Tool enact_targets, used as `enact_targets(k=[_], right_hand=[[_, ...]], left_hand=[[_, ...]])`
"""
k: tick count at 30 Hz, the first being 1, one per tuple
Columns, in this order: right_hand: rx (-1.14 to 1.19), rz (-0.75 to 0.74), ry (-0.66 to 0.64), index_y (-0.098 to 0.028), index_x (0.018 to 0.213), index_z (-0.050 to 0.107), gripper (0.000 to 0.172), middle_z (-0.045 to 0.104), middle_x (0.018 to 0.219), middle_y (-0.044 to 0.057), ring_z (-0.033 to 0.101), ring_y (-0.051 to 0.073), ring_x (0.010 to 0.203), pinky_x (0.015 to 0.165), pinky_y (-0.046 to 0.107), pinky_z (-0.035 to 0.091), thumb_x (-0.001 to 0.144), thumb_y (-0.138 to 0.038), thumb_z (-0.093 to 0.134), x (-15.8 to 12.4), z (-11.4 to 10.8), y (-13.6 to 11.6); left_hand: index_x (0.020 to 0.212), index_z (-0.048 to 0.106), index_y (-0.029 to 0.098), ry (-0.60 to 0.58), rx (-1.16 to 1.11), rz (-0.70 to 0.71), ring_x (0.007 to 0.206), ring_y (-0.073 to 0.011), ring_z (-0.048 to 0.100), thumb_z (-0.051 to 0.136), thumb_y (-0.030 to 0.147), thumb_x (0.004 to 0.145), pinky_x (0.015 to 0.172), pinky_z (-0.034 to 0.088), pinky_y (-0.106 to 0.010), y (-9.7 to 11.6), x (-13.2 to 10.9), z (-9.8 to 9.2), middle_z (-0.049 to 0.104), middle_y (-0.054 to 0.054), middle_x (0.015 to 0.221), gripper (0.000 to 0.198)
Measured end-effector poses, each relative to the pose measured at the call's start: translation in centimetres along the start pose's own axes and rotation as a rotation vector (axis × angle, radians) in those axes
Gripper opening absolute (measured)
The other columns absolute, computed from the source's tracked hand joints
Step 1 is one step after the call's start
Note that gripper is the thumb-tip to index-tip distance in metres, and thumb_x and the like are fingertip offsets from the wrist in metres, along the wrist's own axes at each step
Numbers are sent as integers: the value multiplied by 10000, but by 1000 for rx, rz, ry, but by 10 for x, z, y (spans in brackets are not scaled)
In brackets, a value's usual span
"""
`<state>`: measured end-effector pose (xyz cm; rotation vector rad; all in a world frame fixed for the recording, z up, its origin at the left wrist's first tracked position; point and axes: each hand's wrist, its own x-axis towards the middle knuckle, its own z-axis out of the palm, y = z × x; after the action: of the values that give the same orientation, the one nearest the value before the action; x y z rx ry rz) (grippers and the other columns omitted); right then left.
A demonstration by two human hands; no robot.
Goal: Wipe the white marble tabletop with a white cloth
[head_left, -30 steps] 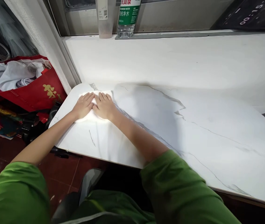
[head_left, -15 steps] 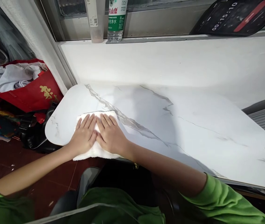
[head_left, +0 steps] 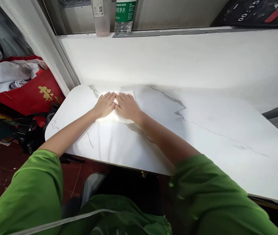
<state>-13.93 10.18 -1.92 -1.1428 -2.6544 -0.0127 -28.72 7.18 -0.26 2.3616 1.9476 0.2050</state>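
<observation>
I see both arms stretched out over the marble table (head_left: 202, 137). The left hand (head_left: 106, 104) and right hand (head_left: 126, 106) lie side by side, index fingers touching, at the table's far left end. Both are spread flat, palms down, gripping nothing. They press on a folded white cloth (head_left: 115, 119) that shows at their heels. My read: flat palms share the load and keep the cloth pinned wide against the slab. A water bottle (head_left: 124, 16) and a clear cup (head_left: 100, 18) stand on the ledge beyond the table. A red bag (head_left: 31, 94) sits off its left end.
</observation>
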Motion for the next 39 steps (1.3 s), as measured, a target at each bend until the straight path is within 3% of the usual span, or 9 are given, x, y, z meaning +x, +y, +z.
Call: enact_targets(k=[4, 7, 14, 21, 39], right_hand=[[12, 48, 23, 32, 1438, 396, 580, 407, 1501, 252, 361, 345, 1385, 1128, 504, 237, 954, -260, 265, 32, 9, 25], [40, 92, 31, 22, 1436, 399, 571, 417, 1496, 249, 365, 339, 1383, 1124, 518, 239, 957, -249, 249, 47, 14, 37], [51, 84, 37, -12, 1465, 366, 571, 383, 1520, 248, 333, 337, 1407, 1117, 568, 233, 972, -267, 228, 48, 20, 45], [46, 90, -10, -7, 1479, 345, 581, 358, 1541, 230, 307, 316, 1433, 1150, 530, 212, 974, -266, 223, 12, 10, 35], [-13, -5, -28, 3, 1460, 383, 601, 373, 1537, 223, 328, 323, 1440, 1173, 508, 247, 969, -308, 229, -147, -36, -2]], left_hand=[[1502, 345, 101, 13, -10, 22, 1477, -264, 255, 281, 209, 950, 1202, 185, -463, -13, 49, 6, 322, -124, 1588, 566], [1497, 353, 87, 17, -26, 22, 1471, -250, 266, 282, 197, 951, 1201, 189, -441, -18, 70, 8, 334, -130, 1581, 562], [1497, 364, 101, 50, -37, 9, 1464, -239, 282, 300, 213, 965, 1196, 190, -397, -16, 71, 10, 348, -120, 1577, 547], [1500, 356, 101, 24, -62, -7, 1473, -250, 261, 308, 208, 963, 1203, 172, -426, 9, 42, 12, 329, -124, 1584, 550], [1520, 297, 82, -22, -23, -25, 1500, -291, 186, 278, 219, 982, 1208, 149, -525, 128, -99, 3, 260, -137, 1610, 556]])
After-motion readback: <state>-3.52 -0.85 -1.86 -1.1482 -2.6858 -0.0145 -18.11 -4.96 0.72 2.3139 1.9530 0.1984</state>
